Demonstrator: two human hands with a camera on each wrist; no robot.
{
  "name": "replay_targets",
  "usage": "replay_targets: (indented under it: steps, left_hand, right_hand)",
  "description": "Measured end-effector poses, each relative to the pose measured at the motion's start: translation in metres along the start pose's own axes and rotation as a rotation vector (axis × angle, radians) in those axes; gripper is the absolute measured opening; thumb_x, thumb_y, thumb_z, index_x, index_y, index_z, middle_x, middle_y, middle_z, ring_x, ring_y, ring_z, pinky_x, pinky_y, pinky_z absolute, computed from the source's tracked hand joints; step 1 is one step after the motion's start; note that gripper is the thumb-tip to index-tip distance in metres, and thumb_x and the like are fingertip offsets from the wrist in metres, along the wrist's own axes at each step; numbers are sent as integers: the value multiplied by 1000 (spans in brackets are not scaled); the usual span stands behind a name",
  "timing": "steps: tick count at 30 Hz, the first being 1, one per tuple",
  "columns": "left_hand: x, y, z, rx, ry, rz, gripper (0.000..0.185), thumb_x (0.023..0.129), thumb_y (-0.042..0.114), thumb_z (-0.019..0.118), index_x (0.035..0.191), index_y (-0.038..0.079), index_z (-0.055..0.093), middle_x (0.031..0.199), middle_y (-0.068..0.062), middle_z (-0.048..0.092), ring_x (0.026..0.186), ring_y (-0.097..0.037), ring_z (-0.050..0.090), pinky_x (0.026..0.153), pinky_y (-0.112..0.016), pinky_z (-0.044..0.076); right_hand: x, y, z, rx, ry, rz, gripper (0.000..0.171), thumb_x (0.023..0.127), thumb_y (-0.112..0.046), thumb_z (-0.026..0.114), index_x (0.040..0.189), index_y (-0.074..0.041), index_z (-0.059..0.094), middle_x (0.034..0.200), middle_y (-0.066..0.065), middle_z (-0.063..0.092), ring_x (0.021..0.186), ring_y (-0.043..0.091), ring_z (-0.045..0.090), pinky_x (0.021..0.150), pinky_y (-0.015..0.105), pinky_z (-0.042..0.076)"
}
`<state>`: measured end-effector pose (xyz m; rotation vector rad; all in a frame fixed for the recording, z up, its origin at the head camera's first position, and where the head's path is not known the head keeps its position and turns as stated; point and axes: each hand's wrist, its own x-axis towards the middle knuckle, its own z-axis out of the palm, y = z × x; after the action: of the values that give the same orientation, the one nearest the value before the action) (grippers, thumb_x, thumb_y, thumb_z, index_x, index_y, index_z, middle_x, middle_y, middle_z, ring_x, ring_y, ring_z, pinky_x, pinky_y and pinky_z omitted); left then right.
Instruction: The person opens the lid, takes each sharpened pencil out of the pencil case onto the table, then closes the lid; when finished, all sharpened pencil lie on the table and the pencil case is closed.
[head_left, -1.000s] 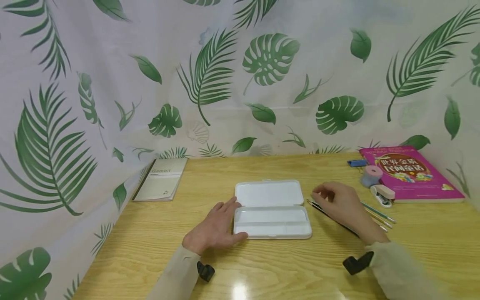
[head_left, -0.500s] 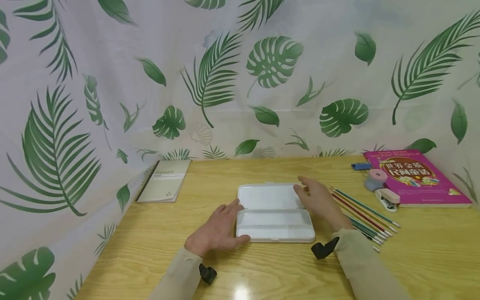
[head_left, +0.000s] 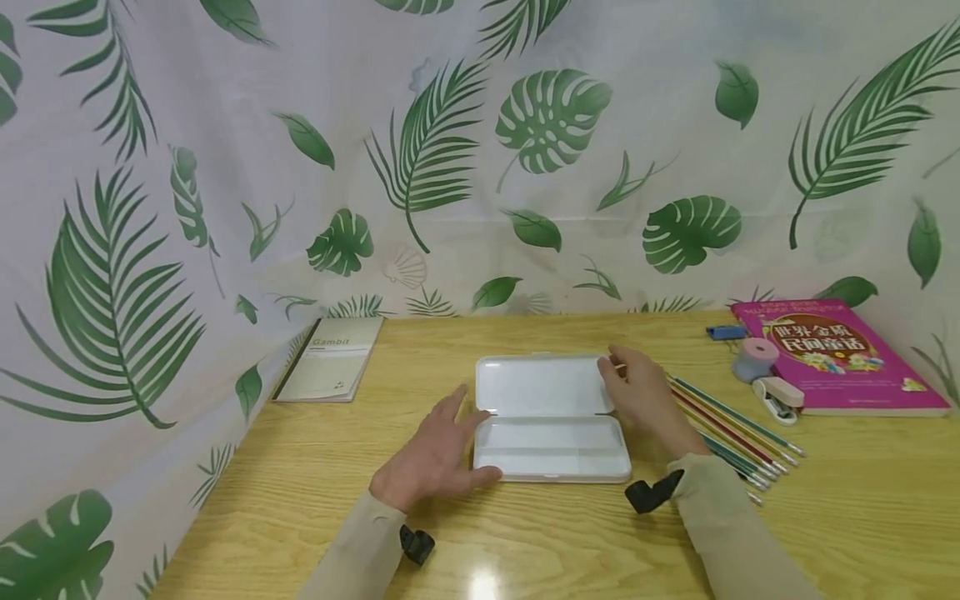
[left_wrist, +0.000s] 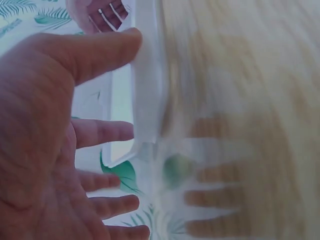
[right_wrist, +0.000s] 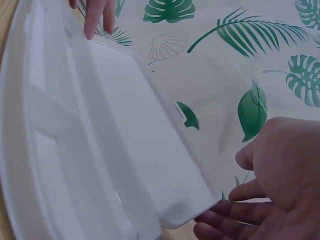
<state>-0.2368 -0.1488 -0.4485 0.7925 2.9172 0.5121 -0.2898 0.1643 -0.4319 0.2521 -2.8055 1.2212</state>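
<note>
One white pencil case (head_left: 551,417) lay open on the wooden surface (head_left: 525,542) between the two hands, and it looked empty, its lid tilted up off the surface. The left hand (head_left: 435,454) steadied its left end, thumb on the near corner and fingers spread and fairly straight. The right hand (head_left: 637,392) had its fingers under the lid's right end. Judging by this, opening was done and closing was only begun. Just right of the right hand lay one bunch of coloured pencils (head_left: 731,433), roughly eight, though too fine to count surely. Further right were one pink book (head_left: 836,354), one small stapler (head_left: 780,398), one round tape roll (head_left: 753,358) and one blue clip (head_left: 726,332). One notebook (head_left: 330,360) lay beyond the left hand.
</note>
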Motion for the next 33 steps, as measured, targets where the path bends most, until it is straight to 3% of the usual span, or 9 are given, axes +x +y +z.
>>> replay_targets:
  steps: [3, 7, 10, 14, 17, 21, 25, 33]
  left_hand:
    - [-1, 4, -2, 59, 39, 10, 75, 86, 57, 70, 145, 16, 51, 157, -27, 21, 141, -42, 31, 111, -53, 35]
    - [0, 11, -3, 169, 102, 8, 78, 81, 59, 74, 139, 13, 51, 142, -24, 40, 121, -36, 51, 100, -48, 46]
    - [0, 17, -5, 234, 147, -61, 86, 73, 65, 77, 130, 8, 48, 120, -15, 52, 99, -27, 56, 82, -43, 53]
    - [-1, 22, -7, 255, 165, -208, 99, 61, 75, 79, 118, 2, 46, 98, -9, 52, 82, -25, 53, 68, -40, 51]
    - [-2, 23, -8, 256, 157, -286, 110, 56, 81, 77, 122, -1, 45, 99, -13, 55, 85, -29, 56, 68, -44, 52]
    - [-3, 23, -7, 237, 143, -332, 133, 54, 83, 76, 144, -4, 34, 119, -22, 57, 106, -38, 57, 81, -52, 52]
    - [-3, 24, -7, 232, 171, -329, 145, 53, 83, 77, 156, -1, 18, 134, -24, 51, 122, -42, 50, 91, -57, 48]
    - [-2, 26, -6, 266, 273, -268, 152, 47, 79, 83, 161, 14, 6, 134, -21, 50, 123, -41, 48, 93, -58, 46]
  right_hand:
    - [-3, -2, -4, 13, 61, -41, 53, 107, -27, 42, 145, 11, 42, 130, 28, 54, 113, 41, 56, 88, 52, 51]
    - [-10, -3, -8, 7, 142, -112, 44, 106, -25, 47, 136, 6, 56, 119, 23, 60, 104, 37, 60, 81, 50, 53]
    - [-15, -5, -12, -3, 202, -158, 36, 103, -24, 54, 126, 2, 65, 111, 18, 66, 96, 33, 64, 76, 47, 54]
    - [-23, -6, -18, -38, 253, -197, 29, 100, -27, 61, 113, -4, 72, 100, 12, 71, 87, 27, 66, 71, 40, 52]
    - [-28, -6, -22, -56, 258, -218, 27, 99, -29, 63, 109, -7, 74, 98, 9, 72, 84, 24, 66, 68, 37, 52]
    - [-32, -6, -26, -53, 258, -250, 25, 97, -27, 66, 108, -7, 77, 100, 9, 73, 81, 23, 67, 66, 35, 53]
    - [-37, -6, -28, -45, 262, -271, 22, 96, -25, 68, 105, -7, 79, 98, 8, 74, 81, 22, 67, 65, 29, 54]
    - [-49, -4, -35, -29, 200, -263, 19, 96, -25, 68, 105, -11, 80, 101, 2, 75, 79, 15, 63, 65, 22, 52]
